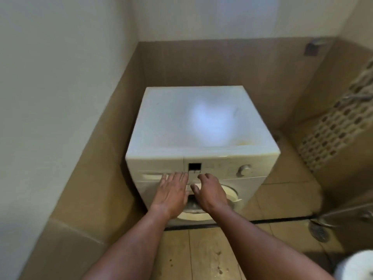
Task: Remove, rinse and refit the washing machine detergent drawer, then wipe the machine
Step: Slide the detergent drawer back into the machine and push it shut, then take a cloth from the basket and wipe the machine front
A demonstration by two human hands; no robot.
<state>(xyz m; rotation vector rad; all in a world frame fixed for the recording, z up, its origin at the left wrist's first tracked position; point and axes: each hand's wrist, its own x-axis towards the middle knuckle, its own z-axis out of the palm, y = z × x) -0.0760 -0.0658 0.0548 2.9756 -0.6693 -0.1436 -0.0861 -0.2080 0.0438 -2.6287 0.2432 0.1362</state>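
A white front-loading washing machine (201, 122) stands in a tiled corner, its flat top bare and glossy. The detergent drawer (155, 171) sits closed at the left of the front panel. My left hand (171, 193) is spread, fingertips at the drawer's right end. My right hand (209, 191) hovers beside it with fingers curled loosely, in front of the panel below the small dark display (194, 166). Both hands hold nothing. The round door (228, 194) is partly hidden behind my hands.
A round dial (244, 170) sits at the panel's right. Brown tiled walls close in on the left and behind. A floor drain (319, 231) and a metal hose lie at the right. A white roll (357, 265) shows in the bottom right corner.
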